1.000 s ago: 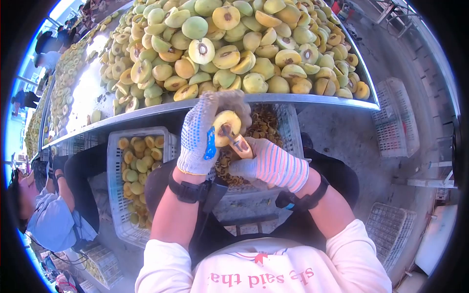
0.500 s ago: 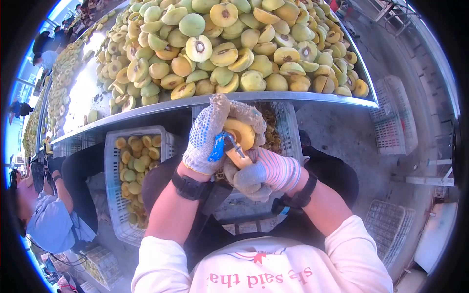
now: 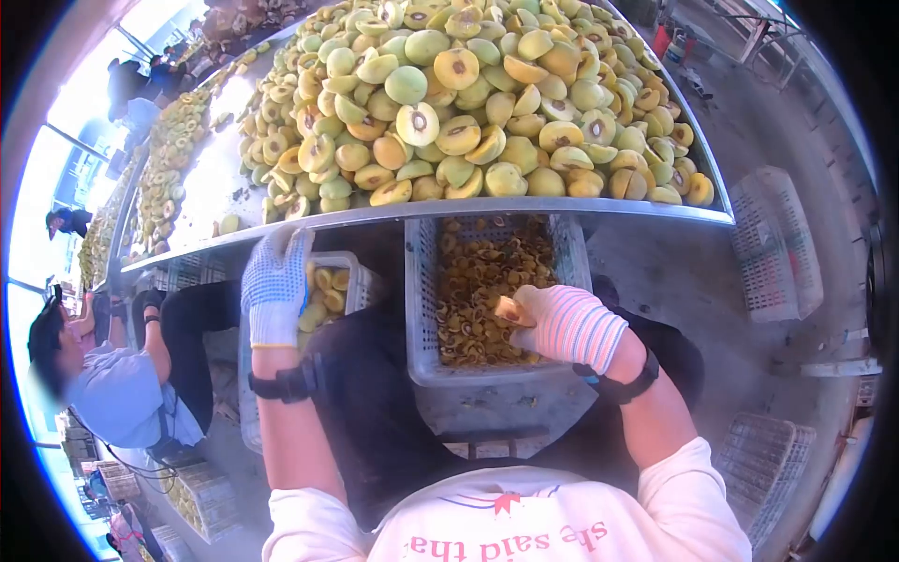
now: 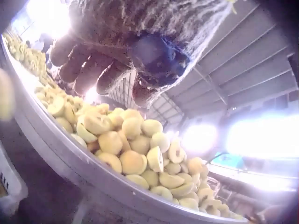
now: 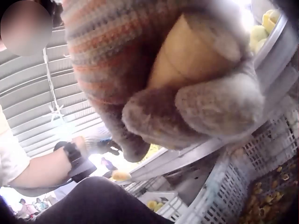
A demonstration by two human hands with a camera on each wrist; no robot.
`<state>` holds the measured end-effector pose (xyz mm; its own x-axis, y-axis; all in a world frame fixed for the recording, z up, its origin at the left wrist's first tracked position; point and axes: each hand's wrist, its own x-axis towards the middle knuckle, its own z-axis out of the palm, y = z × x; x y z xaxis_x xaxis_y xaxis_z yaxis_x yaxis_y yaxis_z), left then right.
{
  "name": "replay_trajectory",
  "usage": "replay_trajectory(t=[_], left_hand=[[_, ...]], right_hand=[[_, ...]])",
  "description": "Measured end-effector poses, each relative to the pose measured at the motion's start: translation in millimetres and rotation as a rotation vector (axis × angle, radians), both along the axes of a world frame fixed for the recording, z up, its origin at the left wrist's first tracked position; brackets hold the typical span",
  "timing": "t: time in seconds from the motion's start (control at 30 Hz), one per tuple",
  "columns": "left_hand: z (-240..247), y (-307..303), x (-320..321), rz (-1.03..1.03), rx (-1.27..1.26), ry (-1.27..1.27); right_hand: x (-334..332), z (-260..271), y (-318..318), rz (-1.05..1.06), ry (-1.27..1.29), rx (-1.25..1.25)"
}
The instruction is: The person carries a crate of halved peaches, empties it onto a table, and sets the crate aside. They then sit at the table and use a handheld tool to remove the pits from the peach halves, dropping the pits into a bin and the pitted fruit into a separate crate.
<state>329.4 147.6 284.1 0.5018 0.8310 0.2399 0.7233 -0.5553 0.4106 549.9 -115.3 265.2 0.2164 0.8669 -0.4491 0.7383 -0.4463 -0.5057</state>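
My left hand [image 3: 278, 281], in a white glove with blue dots, hangs over the left crate [image 3: 361, 281] of fruit halves. Its fingers are loosely extended in the left wrist view, with nothing held; a blue patch [image 4: 156, 58] marks the glove. One yellow fruit half [image 5: 120, 175] shows below that hand in the right wrist view. Gloved in pink and grey stripes, my right hand [image 3: 573, 323] grips a wooden-handled tool [image 3: 513, 311] above the middle crate [image 3: 423, 300]. Fingers wrap the wooden handle [image 5: 191, 51]; the tool's metal end is hidden.
A metal-edged table [image 3: 431, 212] carries a big heap of yellow-green fruit halves [image 3: 459, 136]. Brown-yellow scraps [image 3: 478, 309] fill the middle crate. Other crates [image 3: 775, 244] stand on the floor at right. Another person [image 3: 131, 384] sits at the left.
My left hand has moved left from the fruit half it held by the tool to above the left crate, and let go of it. My right hand has drawn rightward with the tool.
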Motion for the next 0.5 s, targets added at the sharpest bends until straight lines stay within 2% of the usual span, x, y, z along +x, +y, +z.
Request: replay_trajectory(t=[0.07,0.13,0.17,0.2,0.27,0.33,0.37,0.43,0.47,0.5], left_hand=[[7,4,15,0.105,0.022,0.138],[6,2,59,0.003,-0.094,0.225],[5,-4,87,0.039,-0.149,0.341],[-14,3,106,-0.013,-0.088,0.446],[-45,16,147,-0.017,-0.145,0.557],[-46,30,153,-0.126,-0.214,0.460],[-41,27,151,-0.132,-0.259,0.348],[-47,29,141,-0.156,-0.229,0.309],[-48,34,137,-0.163,-0.202,0.280],[-62,37,131,-0.159,-0.046,0.193]], right_hand=[[-2,-4,2,-0.024,0.020,0.142],[-5,2,9,-0.056,0.047,0.133],[-6,6,12,-0.066,0.040,0.125],[-4,8,12,-0.079,0.033,0.118],[3,-12,7,-0.058,-0.032,0.262],[7,-5,8,-0.119,-0.005,0.202],[9,-2,8,-0.185,0.071,0.203],[11,4,12,-0.290,0.225,0.208],[9,-23,11,-0.303,0.173,0.506],[8,-28,15,-0.346,0.214,0.612]])
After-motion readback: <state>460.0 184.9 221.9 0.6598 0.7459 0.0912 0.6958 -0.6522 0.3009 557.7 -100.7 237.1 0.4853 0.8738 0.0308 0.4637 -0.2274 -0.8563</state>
